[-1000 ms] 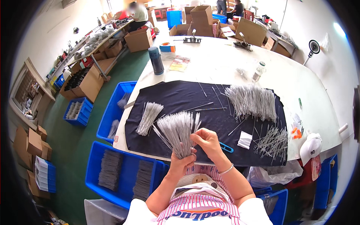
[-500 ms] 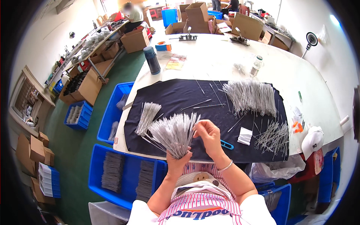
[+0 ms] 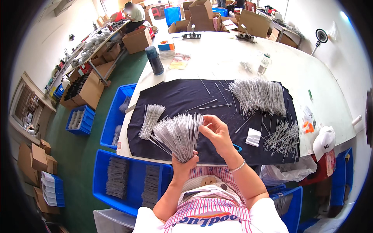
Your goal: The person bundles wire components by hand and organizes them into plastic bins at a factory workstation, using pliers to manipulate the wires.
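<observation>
A thick, fanned bundle of thin wire straw brushes [image 3: 176, 132] stands up in my left hand [image 3: 184, 163], which is closed round the lower ends. At the bundle's right edge, beside the bristled tips, my right hand [image 3: 217, 134] is curled with thumb and finger together. Whether a brush tip is between those fingers I cannot make out. To the left, a smaller bundle of brushes [image 3: 152, 118] lies on the dark cloth [image 3: 186, 93]. A large row of brushes [image 3: 260, 95] lies at the far right of the cloth, with a loose heap of brushes [image 3: 283, 140] nearer me.
A white paper piece [image 3: 253, 137] and a partly covered blue tool [image 3: 237, 147] lie near my right arm. A dark flask [image 3: 154, 61], a glass bottle [image 3: 264, 64] and a white cap [image 3: 324, 143] stand around the cloth. Below the table's left edge is a blue crate [image 3: 134, 182] with brush bundles.
My right hand has shifted slightly up and its wrist now covers more of the blue tool. The bundle in my left hand stands a little more upright. The whole view has shifted slightly.
</observation>
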The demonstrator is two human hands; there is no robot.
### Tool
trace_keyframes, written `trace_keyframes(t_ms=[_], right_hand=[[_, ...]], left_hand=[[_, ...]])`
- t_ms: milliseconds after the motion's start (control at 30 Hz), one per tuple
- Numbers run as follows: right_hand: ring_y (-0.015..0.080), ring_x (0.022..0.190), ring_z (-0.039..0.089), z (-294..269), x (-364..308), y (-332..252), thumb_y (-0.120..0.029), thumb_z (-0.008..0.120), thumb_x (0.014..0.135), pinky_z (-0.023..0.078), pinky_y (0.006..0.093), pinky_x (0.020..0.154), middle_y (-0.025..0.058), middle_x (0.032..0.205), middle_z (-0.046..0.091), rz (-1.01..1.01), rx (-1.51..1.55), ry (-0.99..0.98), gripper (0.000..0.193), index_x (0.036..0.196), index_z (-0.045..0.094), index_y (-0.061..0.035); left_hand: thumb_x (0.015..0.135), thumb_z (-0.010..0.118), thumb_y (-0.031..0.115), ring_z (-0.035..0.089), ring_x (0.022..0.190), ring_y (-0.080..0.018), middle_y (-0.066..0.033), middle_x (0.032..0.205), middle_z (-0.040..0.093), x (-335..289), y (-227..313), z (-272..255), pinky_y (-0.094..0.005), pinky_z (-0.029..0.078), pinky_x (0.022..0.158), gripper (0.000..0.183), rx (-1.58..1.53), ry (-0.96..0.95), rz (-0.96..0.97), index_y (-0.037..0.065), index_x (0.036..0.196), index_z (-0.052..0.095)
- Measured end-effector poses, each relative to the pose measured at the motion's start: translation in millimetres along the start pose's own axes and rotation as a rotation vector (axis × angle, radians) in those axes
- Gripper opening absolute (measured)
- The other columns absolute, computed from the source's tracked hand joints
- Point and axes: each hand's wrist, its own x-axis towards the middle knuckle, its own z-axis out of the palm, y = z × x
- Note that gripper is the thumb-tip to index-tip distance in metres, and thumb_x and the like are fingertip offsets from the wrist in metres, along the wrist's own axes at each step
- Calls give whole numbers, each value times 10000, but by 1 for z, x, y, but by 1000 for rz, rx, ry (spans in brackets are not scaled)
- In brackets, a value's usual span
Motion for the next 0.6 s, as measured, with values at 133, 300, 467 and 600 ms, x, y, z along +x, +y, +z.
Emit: trace_keyframes(t_ms=[133, 300, 467, 600], right_hand=[[18, 647, 468, -8, 7, 9, -112, 664, 813, 400, 169, 565, -35, 789, 514, 24, 8, -60, 236, 1014, 585, -17], [41, 603, 474, -11, 14, 0, -112, 675, 798, 396, 197, 542, -19, 745, 520, -172, -348, 41, 149, 905, 622, -23], [223, 611, 548, -16, 19, -11, -95, 633, 806, 410, 315, 573, 77, 745, 552, -641, -992, 168, 102, 755, 599, -14], [262, 609, 538, -18, 21, -9, -87, 609, 821, 406, 344, 576, 83, 724, 552, -496, -741, 232, 117, 741, 576, -10]], left_hand=[[697, 634, -136, 553, 586, -97, -100, 843, 606, -3, -4, 3, -201, 400, 425, 409, -157, -1, -79, 78, 1000, 464], [700, 624, -138, 554, 588, -97, -97, 851, 602, -5, -2, 5, -198, 396, 421, 432, -158, -4, -99, 90, 1019, 444], [700, 631, -118, 555, 589, -95, -87, 830, 605, -5, -1, 9, -198, 404, 423, 408, -69, 61, -54, 71, 1008, 441], [698, 644, -97, 556, 589, -87, -76, 822, 607, -5, 1, 10, -194, 418, 433, 406, -27, 140, 9, 56, 1009, 432]])
